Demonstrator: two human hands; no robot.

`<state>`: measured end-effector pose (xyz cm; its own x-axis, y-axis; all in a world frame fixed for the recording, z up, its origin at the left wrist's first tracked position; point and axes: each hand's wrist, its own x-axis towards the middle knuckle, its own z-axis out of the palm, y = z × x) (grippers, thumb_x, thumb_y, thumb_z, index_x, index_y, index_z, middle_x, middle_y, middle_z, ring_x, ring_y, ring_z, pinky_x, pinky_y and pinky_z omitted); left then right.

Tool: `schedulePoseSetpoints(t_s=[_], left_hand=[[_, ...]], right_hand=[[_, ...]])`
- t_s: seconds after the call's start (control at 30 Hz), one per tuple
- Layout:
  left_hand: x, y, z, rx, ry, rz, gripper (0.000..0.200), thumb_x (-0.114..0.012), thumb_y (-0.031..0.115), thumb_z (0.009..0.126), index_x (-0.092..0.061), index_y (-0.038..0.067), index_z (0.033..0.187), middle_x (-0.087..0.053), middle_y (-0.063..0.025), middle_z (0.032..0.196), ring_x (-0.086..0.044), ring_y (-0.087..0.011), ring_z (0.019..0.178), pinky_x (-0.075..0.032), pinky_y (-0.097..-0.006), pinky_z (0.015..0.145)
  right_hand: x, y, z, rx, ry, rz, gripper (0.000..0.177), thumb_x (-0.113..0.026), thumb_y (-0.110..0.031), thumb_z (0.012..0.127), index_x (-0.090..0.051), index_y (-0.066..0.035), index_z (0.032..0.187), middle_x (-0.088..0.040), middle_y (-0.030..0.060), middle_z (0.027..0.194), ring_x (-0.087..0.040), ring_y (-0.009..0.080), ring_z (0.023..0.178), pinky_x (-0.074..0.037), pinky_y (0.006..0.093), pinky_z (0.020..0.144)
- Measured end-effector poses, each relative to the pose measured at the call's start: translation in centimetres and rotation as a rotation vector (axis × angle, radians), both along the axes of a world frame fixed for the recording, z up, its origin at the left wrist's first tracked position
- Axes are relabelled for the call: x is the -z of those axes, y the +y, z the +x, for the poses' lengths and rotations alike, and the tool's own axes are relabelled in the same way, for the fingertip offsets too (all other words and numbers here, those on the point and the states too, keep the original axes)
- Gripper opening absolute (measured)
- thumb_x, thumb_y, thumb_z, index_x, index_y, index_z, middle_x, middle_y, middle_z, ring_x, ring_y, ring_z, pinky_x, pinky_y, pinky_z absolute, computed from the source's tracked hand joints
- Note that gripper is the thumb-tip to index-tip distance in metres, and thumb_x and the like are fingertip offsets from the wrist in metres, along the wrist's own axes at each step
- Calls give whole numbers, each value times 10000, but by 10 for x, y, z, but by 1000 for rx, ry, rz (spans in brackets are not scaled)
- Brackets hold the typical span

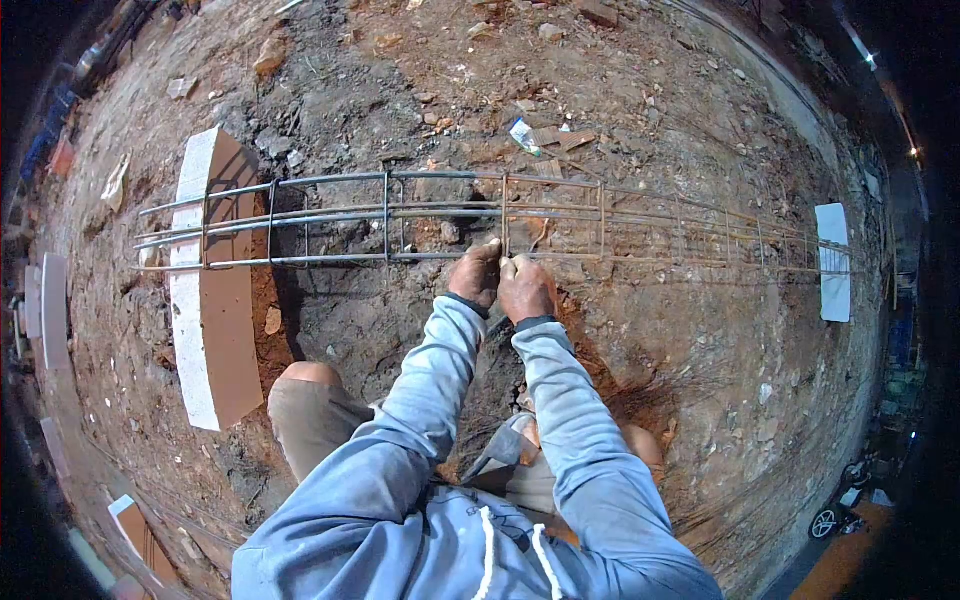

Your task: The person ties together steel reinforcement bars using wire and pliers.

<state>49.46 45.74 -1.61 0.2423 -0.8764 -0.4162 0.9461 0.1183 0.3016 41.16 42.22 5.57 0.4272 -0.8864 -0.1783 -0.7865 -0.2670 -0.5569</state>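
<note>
A long rebar cage (pixel 440 211) stretches left to right in front of me, its straight bars tied through several square stirrups. My left hand (pixel 475 277) is closed at the near lower bar, fingers pinched beside a rusty stirrup (pixel 505 205). Right next to it, my right hand (pixel 528 289) is closed too, thumb and fingertips pressed together at the foot of the same stirrup. Whatever small thing the right fingertips pinch is hidden. Under the cage's left end stands a brown and white block (pixel 228 330); a white block (pixel 832 262) is at its right end.
Rough, stony soil (pixel 700 350) surrounds the cage. Thin wires or rods (pixel 650 395) lie near my right knee. A torn wrapper (pixel 524 136) lies beyond the cage. Another brown and white block (pixel 142 540) is at lower left, and a spoked wheel (pixel 824 523) at lower right.
</note>
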Motion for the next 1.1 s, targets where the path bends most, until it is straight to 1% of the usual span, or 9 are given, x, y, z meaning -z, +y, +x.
schedulePoseSetpoints(t_s=[0.07, 0.2, 0.4, 0.5, 0.6, 0.77, 0.97, 1.03, 1.1], left_hand=[[-19, -2, -3, -15, 155, 141, 72, -514, 141, 849, -568, 93, 848, -583, -33, 753, -555, -178, 690, -465, -311, 644], [-9, 1, -10, -113, 72, 53, 175, -481, 222, 896, -570, 73, 918, -596, -61, 849, -566, -194, 779, -475, -335, 725], [16, 4, -12, -151, 76, 109, 232, -498, 297, 897, -585, 81, 900, -605, -64, 808, -577, -212, 756, -472, -345, 712], [-3, 4, -13, -124, 84, 36, 226, -529, 303, 881, -595, 86, 873, -611, -54, 801, -577, -200, 745, -467, -335, 691], [3, 7, -9, -115, -243, 197, 200, -589, 290, 848, -593, 90, 846, -593, -20, 780, -553, -140, 718, -438, -297, 667], [-20, 13, -10, -93, -436, 183, 207, -610, 295, 833, -577, 92, 817, -527, 25, 742, -480, -88, 689, -378, -244, 658], [-28, 13, -15, -197, -564, 231, 294, -647, 148, 784, -534, 63, 1042, -551, -18, 869, -477, -104, 746, -381, -251, 709], [-26, 13, -18, -240, -366, 247, 389, -609, 188, 820, -480, 61, 1164, -548, -27, 900, -512, -119, 775, -418, -256, 701], [-23, 10, -22, -257, -335, 209, 301, -581, 164, 837, -509, 94, 1121, -568, -28, 917, -534, -115, 810, -437, -273, 715]], right_hand=[[2, -1, 1, -12, -6, -3, 272, -523, -261, 808, -590, -6, 743, -574, 258, 796, -561, 421, 784, -443, 472, 662], [-8, 0, 2, -2, -23, -10, 267, -530, -257, 803, -592, -5, 738, -576, 255, 791, -564, 417, 781, -443, 473, 657], [12, -2, 1, 6, 0, -13, 264, -553, -251, 788, -593, 2, 723, -575, 248, 753, -571, 407, 754, -439, 462, 627], [15, -4, -2, 8, 11, -15, 268, -547, -292, 797, -600, -36, 735, -608, 210, 766, -590, 385, 752, -455, 458, 664], [6, -3, -1, 20, -3, -29, 247, -551, -230, 781, -581, -1, 693, -574, 237, 738, -569, 406, 736, -436, 450, 612], [6, 4, -2, 41, -54, -55, 230, -537, -205, 778, -569, 2, 681, -569, 247, 759, -563, 414, 741, -437, 457, 621], [10, 18, -20, 64, -272, -8, 213, -539, -190, 764, -612, 9, 781, -602, 220, 760, -592, 373, 735, -457, 412, 654], [19, 29, -28, 90, -264, 24, 233, -543, -198, 772, -621, 15, 825, -617, 202, 760, -602, 344, 727, -459, 391, 668], [29, 38, -33, 128, -335, -31, 222, -511, -202, 791, -572, 2, 730, -587, 223, 746, -570, 397, 719, -439, 437, 613]])
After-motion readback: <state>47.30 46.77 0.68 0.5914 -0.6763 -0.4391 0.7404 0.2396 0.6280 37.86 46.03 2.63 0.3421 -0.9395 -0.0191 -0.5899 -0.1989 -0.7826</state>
